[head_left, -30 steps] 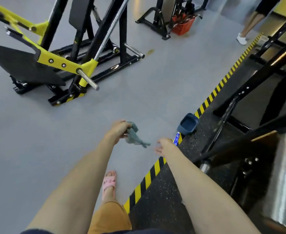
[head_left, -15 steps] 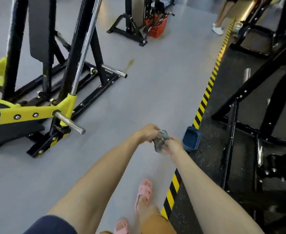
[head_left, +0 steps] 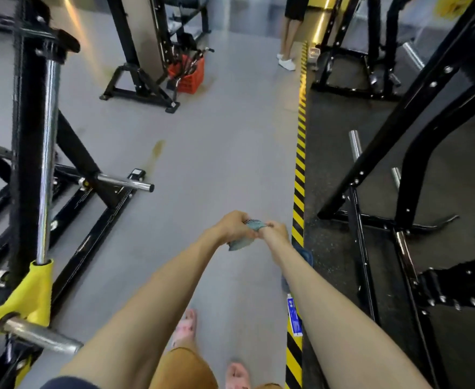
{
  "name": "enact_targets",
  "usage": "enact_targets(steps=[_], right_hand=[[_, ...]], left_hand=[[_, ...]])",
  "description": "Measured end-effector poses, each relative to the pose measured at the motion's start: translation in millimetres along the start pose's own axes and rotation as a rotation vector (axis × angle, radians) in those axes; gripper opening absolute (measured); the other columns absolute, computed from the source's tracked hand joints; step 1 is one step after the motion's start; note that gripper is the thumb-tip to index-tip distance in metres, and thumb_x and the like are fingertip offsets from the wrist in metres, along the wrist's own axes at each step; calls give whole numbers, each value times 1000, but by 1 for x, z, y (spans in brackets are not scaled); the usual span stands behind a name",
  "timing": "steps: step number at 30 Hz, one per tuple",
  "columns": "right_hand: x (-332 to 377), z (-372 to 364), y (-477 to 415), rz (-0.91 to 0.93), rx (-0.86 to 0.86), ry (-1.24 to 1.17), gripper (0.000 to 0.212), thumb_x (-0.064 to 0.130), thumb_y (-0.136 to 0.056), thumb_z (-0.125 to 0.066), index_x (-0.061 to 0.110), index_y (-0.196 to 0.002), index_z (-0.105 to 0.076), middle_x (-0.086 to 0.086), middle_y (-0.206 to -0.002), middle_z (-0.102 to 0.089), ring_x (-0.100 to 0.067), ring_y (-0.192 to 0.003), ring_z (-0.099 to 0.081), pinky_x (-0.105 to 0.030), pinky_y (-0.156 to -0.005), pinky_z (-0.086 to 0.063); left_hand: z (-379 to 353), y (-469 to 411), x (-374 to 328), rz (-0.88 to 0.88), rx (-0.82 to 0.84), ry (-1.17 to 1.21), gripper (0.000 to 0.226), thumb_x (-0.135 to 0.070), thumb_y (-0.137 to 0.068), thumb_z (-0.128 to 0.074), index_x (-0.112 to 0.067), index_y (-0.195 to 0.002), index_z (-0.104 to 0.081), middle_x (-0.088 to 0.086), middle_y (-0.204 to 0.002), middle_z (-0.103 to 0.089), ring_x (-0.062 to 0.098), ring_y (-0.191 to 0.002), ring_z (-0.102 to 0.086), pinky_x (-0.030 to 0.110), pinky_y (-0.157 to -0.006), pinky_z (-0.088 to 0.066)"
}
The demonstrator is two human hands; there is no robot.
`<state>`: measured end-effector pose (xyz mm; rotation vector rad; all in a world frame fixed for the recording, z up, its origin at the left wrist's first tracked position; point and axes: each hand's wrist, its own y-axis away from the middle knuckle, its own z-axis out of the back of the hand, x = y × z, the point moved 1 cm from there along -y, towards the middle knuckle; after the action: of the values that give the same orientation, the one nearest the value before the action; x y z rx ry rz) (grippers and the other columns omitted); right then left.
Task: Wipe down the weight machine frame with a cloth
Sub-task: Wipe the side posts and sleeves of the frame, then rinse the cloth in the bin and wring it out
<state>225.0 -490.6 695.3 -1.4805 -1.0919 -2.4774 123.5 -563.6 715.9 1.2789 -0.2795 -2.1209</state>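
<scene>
Two hands, left hand (head_left: 232, 227) and right hand (head_left: 276, 231), pinched the cloth (head_left: 254, 224). Blue packet (head_left: 294, 318) on floor (head_left: 216, 164); print was unreadable.

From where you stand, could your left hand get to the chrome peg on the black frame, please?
Probably yes, with a lean: only bare floor lies between the left hand and the chrome peg. It grips the cloth together with the right hand, though.
</scene>
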Motion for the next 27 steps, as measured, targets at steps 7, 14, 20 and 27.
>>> enact_targets(steps=[7, 14, 20, 27], right_hand=[[29, 14, -100, -55, -169, -176, 21, 3, -87, -53, 10, -100, -68, -9, -98, -66, -22, -87, -57, -29, -71, -44], [14, 54, -128, -226, -320, -399, 29, 9, -81, -75, 1, -107, -65, -14, -108, -67, -27, -93, -63, -29, -71, -50], [-27, 112, -160, -331, -411, -542, 11, 9, -83, -74, 6, -80, -63, -7, -85, -61, -8, -56, -54, -15, -46, -41], [-106, 139, -194, -599, -569, -568, 27, 19, -73, -84, 3, -84, -65, -8, -85, -61, -17, -83, -56, -29, -79, -46]], left_hand=[[43, -132, -60, -192, 170, 4, 12, -17, -85, -67, -11, -77, -60, 2, -75, -56, 14, -69, -52, 23, -58, -41], [9, -225, -133, -266, 340, -70, 18, -15, -89, -63, -7, -75, -54, 9, -71, -48, 20, -66, -47, 28, -55, -36], [-50, -294, -161, -274, 79, -332, 22, -22, -94, -49, -3, -98, -58, 19, -106, -63, 35, -103, -57, 36, -81, -42], [-117, -364, -147, -303, 207, -445, 24, -21, -99, -43, 0, -106, -53, 20, -110, -61, 36, -105, -55, 34, -78, -38]])
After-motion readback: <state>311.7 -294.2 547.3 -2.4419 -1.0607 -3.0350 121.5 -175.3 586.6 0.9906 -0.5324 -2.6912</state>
